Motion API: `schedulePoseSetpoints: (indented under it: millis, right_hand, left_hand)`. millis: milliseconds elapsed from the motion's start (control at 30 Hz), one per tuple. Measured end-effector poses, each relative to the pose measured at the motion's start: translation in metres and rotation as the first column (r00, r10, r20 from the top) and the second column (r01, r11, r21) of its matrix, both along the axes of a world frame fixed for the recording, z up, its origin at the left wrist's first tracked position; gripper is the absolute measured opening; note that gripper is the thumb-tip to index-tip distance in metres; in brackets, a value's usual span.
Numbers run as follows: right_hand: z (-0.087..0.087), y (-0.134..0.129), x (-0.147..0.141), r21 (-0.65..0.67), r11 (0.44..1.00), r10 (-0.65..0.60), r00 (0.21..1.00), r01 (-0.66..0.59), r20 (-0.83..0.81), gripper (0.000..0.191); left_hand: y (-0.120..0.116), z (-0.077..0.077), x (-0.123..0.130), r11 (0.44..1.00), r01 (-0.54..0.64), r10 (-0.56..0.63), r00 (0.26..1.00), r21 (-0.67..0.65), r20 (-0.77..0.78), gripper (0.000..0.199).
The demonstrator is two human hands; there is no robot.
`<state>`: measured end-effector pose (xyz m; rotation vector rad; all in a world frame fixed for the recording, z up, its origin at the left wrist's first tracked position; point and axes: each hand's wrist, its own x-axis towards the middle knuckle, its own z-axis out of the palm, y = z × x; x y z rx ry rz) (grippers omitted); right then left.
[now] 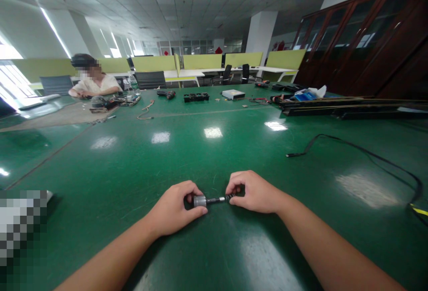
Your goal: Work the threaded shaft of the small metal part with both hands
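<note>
Low over the green table, my left hand (pixel 182 206) grips a short grey metal cylinder (pixel 199 201) between thumb and fingers. A thin dark shaft (pixel 214 200) sticks out of the cylinder to the right and has a bright silvery tip. Between thumb and fingertips of my right hand (pixel 250 193) is a small dark ribbed piece (pixel 230 196), which looks like a coil spring. It lies in line with the shaft, at the silvery tip. Whether the two touch or are joined I cannot make out. My fingers partly hide both ends.
A black cable (pixel 361 148) crosses the green table (pixel 160 161) at right. Toward the back lie a power drill (pixel 166 95), a black housing (pixel 196 97), a silver box (pixel 233 94) and long black rails (pixel 310 107). Another person (pixel 95 79) sits at the far left.
</note>
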<state>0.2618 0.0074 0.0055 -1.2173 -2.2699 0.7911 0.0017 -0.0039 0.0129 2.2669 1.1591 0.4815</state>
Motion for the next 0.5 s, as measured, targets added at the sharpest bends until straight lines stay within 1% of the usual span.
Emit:
schedulePoseSetpoints:
  millis: [167,267,333,367,400,500]
  right_hand:
    - [0.0,-0.001,-0.004,-0.002,1.0,0.003,1.0,-0.003,0.005,0.011]
    - [-0.003,-0.004,-0.016,-0.023,1.0,0.003,0.998,-0.004,-0.065,0.013]
    - [-0.007,-0.007,-0.025,-0.029,0.999,-0.019,0.99,0.015,-0.139,0.029]
    - [-0.008,-0.008,-0.03,-0.045,0.999,-0.01,0.986,0.002,-0.164,0.037]
    - [-0.01,-0.009,-0.033,-0.063,0.998,-0.01,0.984,-0.001,-0.179,0.041]
    - [-0.012,-0.01,-0.036,-0.106,0.994,-0.019,0.976,-0.004,-0.217,0.044]
  left_hand:
    - [0.0,-0.002,0.0,1.0,-0.01,0.01,1.0,-0.003,0.006,0.019]
    - [0.0,-0.003,0.0,1.0,-0.011,0.011,1.0,0.001,0.006,0.019]
    - [0.0,-0.003,0.0,1.0,-0.012,0.011,1.0,0.007,0.008,0.019]
    - [0.0,-0.002,0.0,1.0,-0.009,0.009,1.0,0.009,0.01,0.019]
    - [0.0,-0.002,0.0,1.0,-0.008,0.007,1.0,0.011,0.012,0.018]
    - [0.001,-0.002,0.0,1.0,-0.008,0.008,1.0,0.011,0.013,0.019]
